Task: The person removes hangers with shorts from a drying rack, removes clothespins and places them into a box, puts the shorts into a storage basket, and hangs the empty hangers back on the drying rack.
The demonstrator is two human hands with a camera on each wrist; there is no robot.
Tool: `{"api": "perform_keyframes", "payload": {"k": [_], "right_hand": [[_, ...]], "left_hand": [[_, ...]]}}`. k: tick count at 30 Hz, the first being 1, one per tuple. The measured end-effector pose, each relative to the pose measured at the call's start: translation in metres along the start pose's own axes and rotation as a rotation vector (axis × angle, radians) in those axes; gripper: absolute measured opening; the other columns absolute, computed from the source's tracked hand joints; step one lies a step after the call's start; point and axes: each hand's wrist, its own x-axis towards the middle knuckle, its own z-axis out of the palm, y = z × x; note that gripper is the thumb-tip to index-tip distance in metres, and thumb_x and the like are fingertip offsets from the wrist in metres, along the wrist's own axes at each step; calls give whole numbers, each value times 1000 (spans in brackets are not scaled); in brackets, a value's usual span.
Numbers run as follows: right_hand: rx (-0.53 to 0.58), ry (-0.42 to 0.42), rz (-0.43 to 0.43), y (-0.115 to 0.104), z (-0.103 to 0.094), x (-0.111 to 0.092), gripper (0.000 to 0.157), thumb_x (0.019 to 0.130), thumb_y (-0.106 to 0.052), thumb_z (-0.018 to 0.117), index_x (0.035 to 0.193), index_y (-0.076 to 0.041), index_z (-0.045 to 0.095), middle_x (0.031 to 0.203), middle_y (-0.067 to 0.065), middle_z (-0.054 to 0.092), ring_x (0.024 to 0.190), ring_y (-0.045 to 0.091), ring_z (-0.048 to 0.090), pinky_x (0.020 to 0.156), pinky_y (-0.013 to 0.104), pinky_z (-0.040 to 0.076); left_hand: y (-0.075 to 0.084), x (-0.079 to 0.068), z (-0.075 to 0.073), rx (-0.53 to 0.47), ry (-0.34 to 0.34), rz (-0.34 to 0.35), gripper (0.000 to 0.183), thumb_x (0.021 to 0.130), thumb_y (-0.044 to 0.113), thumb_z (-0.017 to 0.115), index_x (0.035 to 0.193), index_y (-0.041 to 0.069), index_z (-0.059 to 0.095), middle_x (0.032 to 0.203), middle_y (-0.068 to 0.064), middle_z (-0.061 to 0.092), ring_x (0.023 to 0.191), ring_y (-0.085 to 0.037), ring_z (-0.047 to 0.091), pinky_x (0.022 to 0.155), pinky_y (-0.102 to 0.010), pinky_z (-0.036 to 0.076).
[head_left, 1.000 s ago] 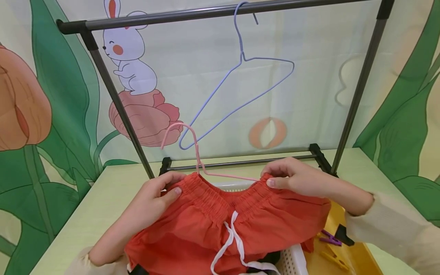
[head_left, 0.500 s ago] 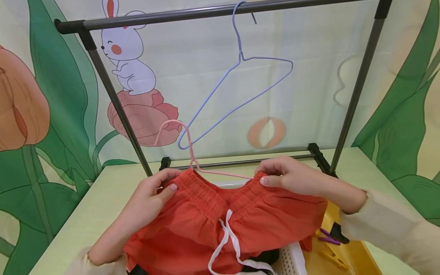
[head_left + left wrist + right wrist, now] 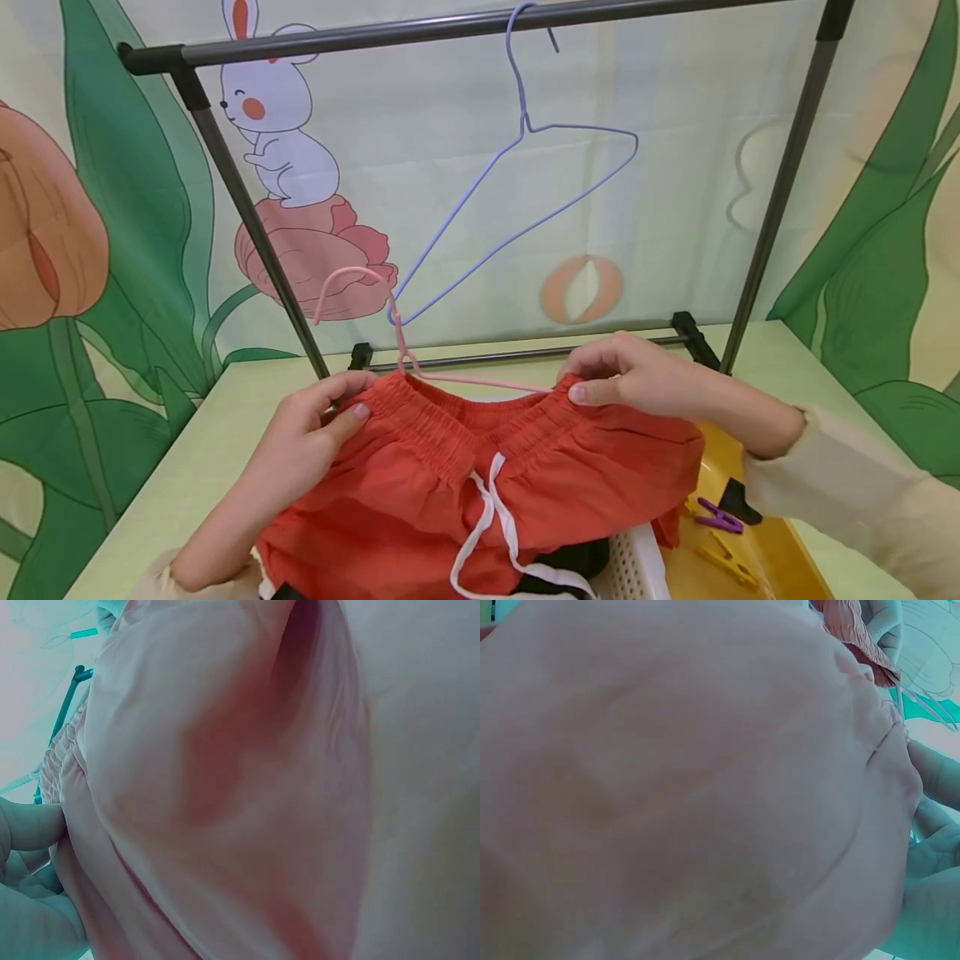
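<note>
Red shorts [image 3: 450, 492] with a gathered elastic waistband and a white drawstring [image 3: 487, 508] are stretched between both hands. My left hand [image 3: 307, 437] pinches the waistband's left end, thumb in front. At the other end my right hand [image 3: 637, 379] pinches the waistband the same way. A pink wire hanger [image 3: 397, 333] rises from the waist opening, its hook up and pointing left; one arm of it runs toward the right hand, and its lower part is hidden by the cloth. In both wrist views the shorts' fabric [image 3: 225, 787] fills most of the picture.
A black clothes rack [image 3: 420, 32] stands behind, with a blue wire hanger [image 3: 517, 133] on its bar. Under the shorts is a white basket [image 3: 637, 558] holding dark cloth. A yellow tray [image 3: 795, 550] at the right holds a purple clothespin [image 3: 720, 518] and a yellow clothespin [image 3: 727, 562].
The left hand has drifted left and slightly down, widening the waistband. The pink hanger has shifted left with it. The right hand has moved slightly left, still pinching the cloth.
</note>
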Motion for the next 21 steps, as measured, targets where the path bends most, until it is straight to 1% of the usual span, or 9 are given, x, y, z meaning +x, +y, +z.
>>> {"api": "perform_keyframes", "payload": {"k": [2, 4, 8, 11, 15, 21], "right_hand": [[-19, 3, -15, -1, -2, -1, 13, 88, -14, 54, 93, -6, 63, 83, 5, 60, 75, 14, 54, 69, 25, 47], [-41, 10, -25, -3, -4, -2, 13, 88, -13, 54, 93, -7, 64, 83, 4, 61, 75, 14, 54, 69, 25, 47], [-48, 37, -5, -7, -9, -4, 13, 88, -14, 54, 93, -6, 63, 83, 4, 61, 77, 16, 55, 69, 26, 48], [-32, 61, 19, -11, -13, -8, 13, 88, -15, 55, 92, -5, 63, 83, 5, 61, 77, 15, 55, 70, 27, 48], [5, 68, 22, -13, -19, -12, 15, 88, -15, 54, 93, -3, 62, 83, 6, 60, 76, 12, 55, 69, 25, 48], [41, 74, -10, -9, -24, -16, 15, 88, -13, 54, 92, 0, 61, 81, 5, 60, 74, 11, 55, 66, 25, 49]], "left_hand": [[0, -1, -1, 10, 14, 7, 27, 88, 2, 50, 114, 6, 57, 103, -8, 62, 93, -14, 55, 75, -15, 47], [1, -1, -3, 16, 28, 19, 27, 88, 2, 51, 114, 6, 58, 103, -8, 62, 90, -8, 54, 75, -15, 47], [2, -2, -6, 13, 55, 38, 25, 88, 3, 50, 112, 6, 59, 101, -7, 62, 86, -1, 53, 75, -14, 47], [1, -3, -10, 9, 63, 36, 25, 89, 3, 50, 112, 6, 58, 101, -7, 61, 86, 1, 53, 75, -13, 47], [-3, -4, -13, 11, 81, 31, 26, 89, 2, 50, 113, 3, 57, 103, -10, 61, 86, 5, 51, 75, -9, 45], [-9, -5, -15, -6, 104, 47, 26, 88, 0, 51, 113, 0, 57, 104, -13, 61, 86, 8, 50, 75, -5, 44]]}}
